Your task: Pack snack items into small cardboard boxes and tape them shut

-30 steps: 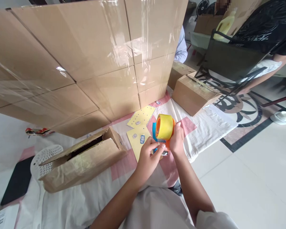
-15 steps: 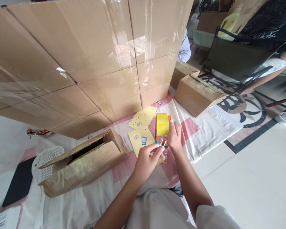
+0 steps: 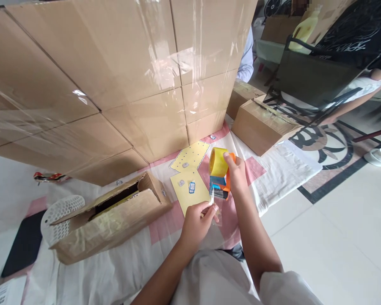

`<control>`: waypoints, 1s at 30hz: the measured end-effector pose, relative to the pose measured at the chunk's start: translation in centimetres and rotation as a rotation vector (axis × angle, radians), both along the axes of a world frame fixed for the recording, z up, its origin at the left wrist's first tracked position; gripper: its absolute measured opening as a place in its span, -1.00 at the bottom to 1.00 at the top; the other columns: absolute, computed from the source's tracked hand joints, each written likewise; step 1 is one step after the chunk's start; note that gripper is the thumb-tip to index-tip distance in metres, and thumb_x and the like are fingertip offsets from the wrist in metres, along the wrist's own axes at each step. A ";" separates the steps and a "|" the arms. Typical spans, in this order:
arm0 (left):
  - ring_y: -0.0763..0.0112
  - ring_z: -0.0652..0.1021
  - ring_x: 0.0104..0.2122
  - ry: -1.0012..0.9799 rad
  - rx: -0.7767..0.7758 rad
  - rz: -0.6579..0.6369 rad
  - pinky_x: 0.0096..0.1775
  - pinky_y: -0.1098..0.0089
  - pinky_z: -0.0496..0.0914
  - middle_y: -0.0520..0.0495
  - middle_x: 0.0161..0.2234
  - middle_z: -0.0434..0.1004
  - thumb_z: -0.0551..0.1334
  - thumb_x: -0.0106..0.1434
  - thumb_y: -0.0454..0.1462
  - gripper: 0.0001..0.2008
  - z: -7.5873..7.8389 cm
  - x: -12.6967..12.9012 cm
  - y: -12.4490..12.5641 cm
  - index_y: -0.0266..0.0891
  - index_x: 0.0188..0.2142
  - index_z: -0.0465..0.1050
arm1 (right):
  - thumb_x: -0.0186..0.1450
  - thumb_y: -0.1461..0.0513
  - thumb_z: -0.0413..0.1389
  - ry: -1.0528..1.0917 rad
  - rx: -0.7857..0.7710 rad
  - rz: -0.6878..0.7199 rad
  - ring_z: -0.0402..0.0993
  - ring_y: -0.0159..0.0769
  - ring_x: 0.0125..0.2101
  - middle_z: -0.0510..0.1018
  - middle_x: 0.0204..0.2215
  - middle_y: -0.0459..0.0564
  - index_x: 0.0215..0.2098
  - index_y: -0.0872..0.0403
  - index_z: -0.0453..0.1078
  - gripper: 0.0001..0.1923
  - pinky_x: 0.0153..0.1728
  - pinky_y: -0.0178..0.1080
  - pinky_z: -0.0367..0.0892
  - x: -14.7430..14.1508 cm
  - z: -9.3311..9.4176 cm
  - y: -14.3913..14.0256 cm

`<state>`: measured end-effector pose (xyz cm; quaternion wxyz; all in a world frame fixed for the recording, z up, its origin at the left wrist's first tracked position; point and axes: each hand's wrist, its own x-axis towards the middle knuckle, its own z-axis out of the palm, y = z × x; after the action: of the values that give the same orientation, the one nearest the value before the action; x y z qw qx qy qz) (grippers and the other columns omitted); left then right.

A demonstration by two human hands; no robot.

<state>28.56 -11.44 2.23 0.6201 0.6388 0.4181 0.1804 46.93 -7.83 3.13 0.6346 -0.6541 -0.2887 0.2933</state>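
Observation:
My right hand (image 3: 236,171) is closed around an orange and blue tape dispenser that carries a yellow roll of tape (image 3: 219,162). A clear strip of tape (image 3: 212,195) stretches down from the dispenser, and my left hand (image 3: 199,218) pinches its lower end. Beneath and beyond the hands lies a yellow paper sheet (image 3: 184,192) with small cut-out stickers on it. Farther back, a yellow dotted paper piece (image 3: 193,154) with a scalloped edge overlaps that sheet.
A large taped cardboard partition (image 3: 139,55) stands behind the work. An opened cardboard box (image 3: 120,226) lies to the left, near a white perforated basket (image 3: 59,220) and a black tablet-like slab (image 3: 23,243). At right are another carton (image 3: 260,127) and a chair (image 3: 307,76) with a seated person.
The dispenser has tilted and shifted slightly right and away from my left hand, and its blade end shows more. My left hand has moved slightly down, still holding the strip.

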 end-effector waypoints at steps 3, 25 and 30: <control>0.43 0.44 -0.52 -0.025 -0.023 0.001 -0.41 0.44 0.26 0.00 -0.54 0.56 0.18 0.35 -0.08 -0.64 -0.6 0.0 0.0 -0.23 -0.52 0.39 | 0.17 -0.16 0.30 0.048 0.021 -0.046 0.38 -0.32 -0.54 0.46 -0.50 -0.10 -0.36 0.05 0.38 -0.53 -0.52 -0.24 0.36 -1.1 1.2 -1.0; 0.38 0.52 -0.41 -0.054 0.147 0.180 -0.31 0.43 0.36 -0.02 -0.46 0.57 0.21 0.34 -0.01 -0.64 -1.7 -2.8 3.2 -0.24 -0.31 0.60 | 0.31 -0.13 0.13 0.067 0.139 -0.199 0.64 0.04 -0.20 0.63 -0.33 0.10 -0.22 -0.01 0.39 -0.62 -0.29 -0.03 0.54 1.4 4.4 -4.2; 0.40 0.49 -0.47 -0.129 0.028 0.189 -0.34 0.42 0.36 -0.02 -0.53 0.53 0.25 0.29 -0.01 -0.62 -1.4 -2.8 3.1 -0.29 -0.21 0.62 | 0.28 -0.17 0.14 0.192 0.030 -0.075 0.64 -0.05 -0.23 0.67 -0.21 0.08 -0.11 0.02 0.40 -0.52 -0.30 -0.07 0.56 2.4 -1.0 -1.7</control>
<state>25.74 -8.30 0.82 0.6171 0.5920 0.4331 0.2848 49.37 -9.52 2.08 0.6798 -0.6237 -0.2063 0.3261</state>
